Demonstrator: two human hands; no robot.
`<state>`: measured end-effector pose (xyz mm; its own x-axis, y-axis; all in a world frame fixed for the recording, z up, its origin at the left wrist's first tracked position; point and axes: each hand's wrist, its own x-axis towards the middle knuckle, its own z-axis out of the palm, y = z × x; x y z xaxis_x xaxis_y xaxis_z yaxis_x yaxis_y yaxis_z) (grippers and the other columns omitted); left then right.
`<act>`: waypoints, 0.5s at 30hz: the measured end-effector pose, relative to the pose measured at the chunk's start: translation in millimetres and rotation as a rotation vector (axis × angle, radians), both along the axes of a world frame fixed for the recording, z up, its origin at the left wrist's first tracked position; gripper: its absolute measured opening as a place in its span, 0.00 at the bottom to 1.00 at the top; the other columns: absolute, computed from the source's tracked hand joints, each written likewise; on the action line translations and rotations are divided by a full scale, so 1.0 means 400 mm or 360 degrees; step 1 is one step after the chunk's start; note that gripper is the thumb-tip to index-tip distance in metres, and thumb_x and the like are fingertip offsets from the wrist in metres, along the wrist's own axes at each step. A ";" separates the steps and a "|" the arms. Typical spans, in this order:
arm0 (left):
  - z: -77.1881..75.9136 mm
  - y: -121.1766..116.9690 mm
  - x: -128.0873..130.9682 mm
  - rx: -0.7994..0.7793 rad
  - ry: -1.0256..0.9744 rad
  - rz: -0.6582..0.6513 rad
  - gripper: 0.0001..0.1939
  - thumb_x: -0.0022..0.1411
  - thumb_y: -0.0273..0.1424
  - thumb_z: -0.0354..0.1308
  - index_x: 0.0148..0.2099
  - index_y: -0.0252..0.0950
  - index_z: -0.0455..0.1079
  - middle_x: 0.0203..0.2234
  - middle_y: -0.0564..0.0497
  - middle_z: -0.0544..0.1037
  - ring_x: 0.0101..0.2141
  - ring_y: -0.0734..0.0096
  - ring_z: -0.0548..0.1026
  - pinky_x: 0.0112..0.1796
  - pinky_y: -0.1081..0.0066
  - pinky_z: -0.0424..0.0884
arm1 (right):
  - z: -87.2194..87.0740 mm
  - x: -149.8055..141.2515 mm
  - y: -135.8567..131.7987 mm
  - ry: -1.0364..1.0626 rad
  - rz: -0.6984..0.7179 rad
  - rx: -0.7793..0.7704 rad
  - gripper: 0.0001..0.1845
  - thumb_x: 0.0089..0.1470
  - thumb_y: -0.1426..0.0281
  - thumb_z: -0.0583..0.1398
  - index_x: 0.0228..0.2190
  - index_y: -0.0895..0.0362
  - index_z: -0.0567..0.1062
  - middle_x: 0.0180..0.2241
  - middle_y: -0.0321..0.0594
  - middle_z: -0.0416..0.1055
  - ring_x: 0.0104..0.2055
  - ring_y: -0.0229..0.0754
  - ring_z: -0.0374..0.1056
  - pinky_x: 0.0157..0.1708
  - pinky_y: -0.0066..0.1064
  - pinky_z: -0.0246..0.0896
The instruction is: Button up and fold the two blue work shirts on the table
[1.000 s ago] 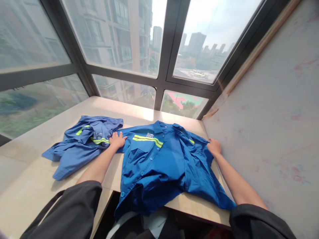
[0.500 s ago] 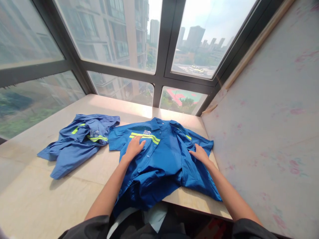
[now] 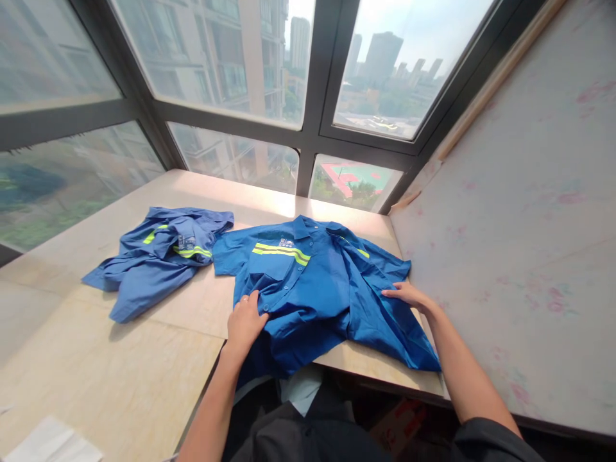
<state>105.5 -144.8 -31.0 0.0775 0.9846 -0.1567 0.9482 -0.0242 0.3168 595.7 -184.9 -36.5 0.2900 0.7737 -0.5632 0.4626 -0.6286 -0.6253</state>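
Note:
A bright blue short-sleeved shirt (image 3: pixel 317 295) lies front up, with a collar, buttons and a yellow-and-grey reflective stripe. Its lower part is rumpled and reaches over the near edge. My left hand (image 3: pixel 244 323) has its fingers bent on the shirt's left side below the pocket, with cloth bunched at the fingertips. Over on the right side, my right hand (image 3: pixel 407 294) pinches the cloth below the sleeve, fingers close together. A second, more faded blue shirt (image 3: pixel 158 256) lies crumpled to the left, touching or nearly touching the first one's sleeve.
Both shirts lie on a pale ledge (image 3: pixel 163 372) below grey-framed windows (image 3: pixel 310 138). A flowered wall (image 3: pixel 520 244) borders it on the right. White paper (image 3: pixel 52 443) is at the lower left. Under the near edge a red-marked box (image 3: pixel 397 423) shows in shadow.
My left hand has slid from the stripe down to the shirt's lower left side, wrinkling the cloth. My right hand has moved right and its fingers have closed. The view has tilted slightly.

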 end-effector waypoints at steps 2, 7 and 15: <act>0.012 0.031 -0.016 -0.0092 -0.0122 0.0006 0.20 0.59 0.32 0.55 0.54 0.36 0.70 0.38 0.42 0.78 0.40 0.52 0.77 0.38 0.63 0.68 | 0.034 -0.006 -0.004 0.0109 -0.0027 -0.0076 0.25 0.35 0.53 0.72 0.28 0.58 0.75 0.24 0.39 0.74 0.26 0.40 0.69 0.23 0.25 0.60; 0.108 0.131 -0.036 0.0016 -0.0984 0.0013 0.20 0.49 0.37 0.65 0.44 0.35 0.73 0.16 0.58 0.66 0.21 0.69 0.69 0.25 0.72 0.60 | 0.163 -0.050 0.019 0.0290 -0.0115 0.0163 0.20 0.36 0.60 0.73 0.25 0.59 0.73 0.24 0.37 0.73 0.25 0.36 0.66 0.24 0.25 0.61; 0.180 0.035 0.211 -0.0303 -0.1967 -0.0408 0.40 0.54 0.43 0.64 0.65 0.34 0.58 0.40 0.42 0.80 0.41 0.60 0.79 0.39 0.65 0.75 | 0.220 -0.413 -0.007 0.1034 0.0488 0.0080 0.49 0.42 0.64 0.73 0.62 0.52 0.61 0.45 0.43 0.75 0.40 0.42 0.74 0.38 0.33 0.73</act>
